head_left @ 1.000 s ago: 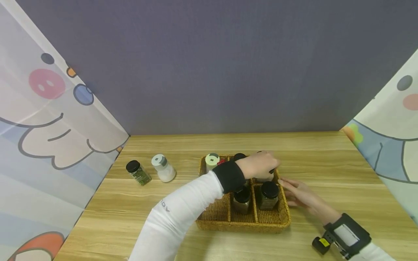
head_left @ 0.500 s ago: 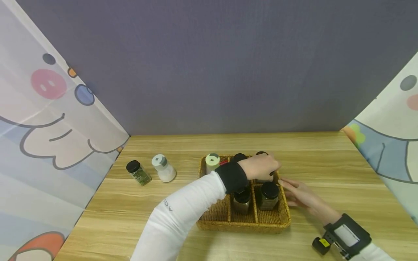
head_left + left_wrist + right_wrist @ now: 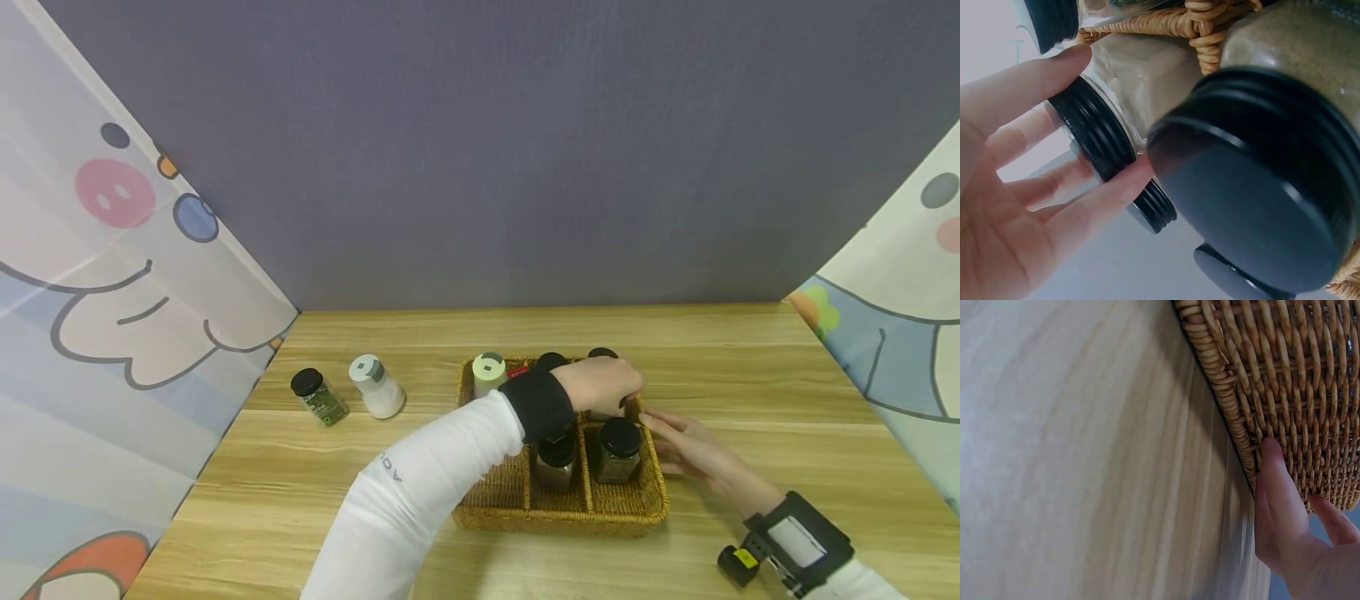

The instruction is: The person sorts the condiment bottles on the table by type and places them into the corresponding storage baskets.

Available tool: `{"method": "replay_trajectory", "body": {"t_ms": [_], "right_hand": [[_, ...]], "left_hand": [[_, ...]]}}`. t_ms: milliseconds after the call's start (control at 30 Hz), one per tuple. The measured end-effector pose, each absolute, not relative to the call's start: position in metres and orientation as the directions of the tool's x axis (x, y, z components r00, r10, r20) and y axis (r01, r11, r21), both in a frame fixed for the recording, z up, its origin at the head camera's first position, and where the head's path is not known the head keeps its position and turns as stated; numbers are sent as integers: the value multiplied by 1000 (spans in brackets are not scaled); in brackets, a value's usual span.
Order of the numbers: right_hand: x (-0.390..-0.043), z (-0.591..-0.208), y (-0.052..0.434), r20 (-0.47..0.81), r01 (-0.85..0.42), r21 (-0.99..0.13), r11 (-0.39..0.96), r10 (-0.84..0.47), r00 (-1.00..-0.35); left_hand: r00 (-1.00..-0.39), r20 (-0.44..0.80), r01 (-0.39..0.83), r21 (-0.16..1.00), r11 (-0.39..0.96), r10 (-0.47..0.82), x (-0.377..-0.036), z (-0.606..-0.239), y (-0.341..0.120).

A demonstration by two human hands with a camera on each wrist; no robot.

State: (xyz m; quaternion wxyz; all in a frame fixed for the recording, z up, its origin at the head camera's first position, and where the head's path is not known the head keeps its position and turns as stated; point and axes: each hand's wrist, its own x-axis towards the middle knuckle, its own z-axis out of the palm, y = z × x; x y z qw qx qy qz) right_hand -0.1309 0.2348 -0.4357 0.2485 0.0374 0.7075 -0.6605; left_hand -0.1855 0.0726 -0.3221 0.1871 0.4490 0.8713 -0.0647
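A wicker basket (image 3: 558, 522) with divided compartments holds several jars. My left hand (image 3: 602, 384) reaches over its back right compartment. In the left wrist view, thumb and fingers curl round the black lid (image 3: 1099, 130) of a clear jar (image 3: 1147, 75) with pale contents. The jar's lower part is hidden behind a larger-looking black-lidded jar (image 3: 1254, 187) close to the camera. At the basket's right side is my right hand (image 3: 701, 450), its fingertips (image 3: 1270, 450) touching the woven outer wall with the fingers fairly straight. Another black-lidded jar (image 3: 602, 353) shows just behind the left hand.
Left of the basket, a black-lidded jar of green herbs (image 3: 321, 398) and a white-capped shaker (image 3: 377, 388) stand on the wooden table (image 3: 262, 500). Inside the basket are a pale-green-capped shaker (image 3: 489, 369) and black-lidded jars (image 3: 555, 458). A grey wall (image 3: 480, 167) rises behind.
My left hand has shifted slightly right and toward me, so the black lid behind it shows more. The right hand and the basket stay in place.
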Motion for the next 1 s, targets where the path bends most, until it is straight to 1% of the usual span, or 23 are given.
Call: {"method": "replay_trajectory", "body": {"t_ms": [333, 800, 1000], "right_hand": [[-130, -435, 234, -395, 376, -919, 121, -279, -875], [-129, -436, 234, -403, 384, -915, 123, -261, -877], [-130, -436, 234, -395, 377, -919, 119, -269, -878]], "left_hand": [[-532, -397, 806, 36, 591, 748, -184, -323, 73], [-546, -421, 783, 51, 620, 724, -183, -320, 74], [-551, -413, 776, 64, 627, 725, -183, -317, 70]]}}
